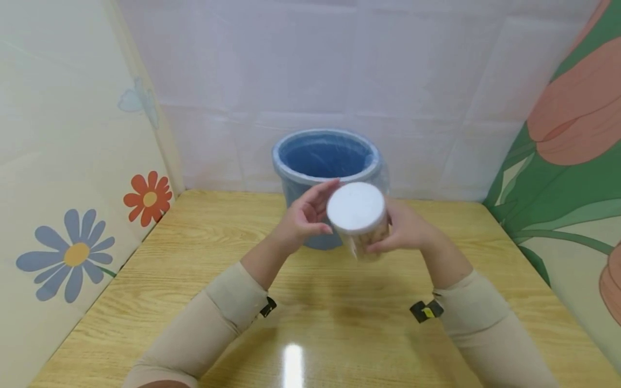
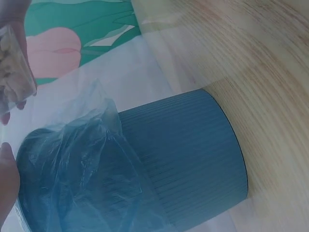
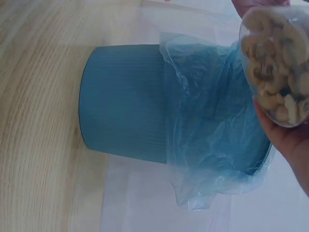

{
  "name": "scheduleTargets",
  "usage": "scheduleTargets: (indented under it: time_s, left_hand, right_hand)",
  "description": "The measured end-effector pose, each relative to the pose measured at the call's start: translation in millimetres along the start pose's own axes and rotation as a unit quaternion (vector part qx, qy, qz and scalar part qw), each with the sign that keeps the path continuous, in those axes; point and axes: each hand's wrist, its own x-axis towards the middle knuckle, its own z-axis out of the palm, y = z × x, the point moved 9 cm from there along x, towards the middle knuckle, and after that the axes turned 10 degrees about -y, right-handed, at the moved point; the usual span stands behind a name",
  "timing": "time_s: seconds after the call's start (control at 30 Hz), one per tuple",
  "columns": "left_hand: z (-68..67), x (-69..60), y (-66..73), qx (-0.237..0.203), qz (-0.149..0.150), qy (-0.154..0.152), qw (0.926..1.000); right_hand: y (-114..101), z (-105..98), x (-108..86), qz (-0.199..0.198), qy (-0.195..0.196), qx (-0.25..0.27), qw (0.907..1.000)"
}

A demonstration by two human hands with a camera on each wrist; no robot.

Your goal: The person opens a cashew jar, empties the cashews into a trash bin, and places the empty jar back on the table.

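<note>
A clear jar with a white lid is held in the air by my right hand, whose thumb and fingers curl round its right side. Tan, curved pieces like cashews show through the jar wall in the right wrist view. My left hand is just left of the jar, thumb and fingers spread apart and holding nothing. Behind both hands stands a blue ribbed bin, lined with a thin clear plastic bag folded over its rim.
The bin stands on a wood-grain table near its back edge. A white sheet covers the back wall. Flower-patterned panels flank the table on both sides.
</note>
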Motion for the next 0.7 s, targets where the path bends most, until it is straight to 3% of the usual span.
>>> scheduleTargets:
  time_s: [0.13, 0.33, 0.7]
  left_hand:
    - [6.1, 0.5, 1.4, 0.004, 0.001, -0.024, 0.9997]
    - [10.1, 2.2, 3.6, 0.009, 0.018, -0.047, 0.9987]
    - [15.7, 2.3, 4.1, 0.021, 0.024, -0.065, 0.9974]
  right_hand:
    - [-5, 8, 1.0, -0.044, -0.043, 0.011, 0.9981]
    - [-9, 14, 2.3, -0.072, -0.071, 0.047, 0.9937]
    - [-8, 20, 3.5, -0.064, -0.09, 0.068, 0.9915]
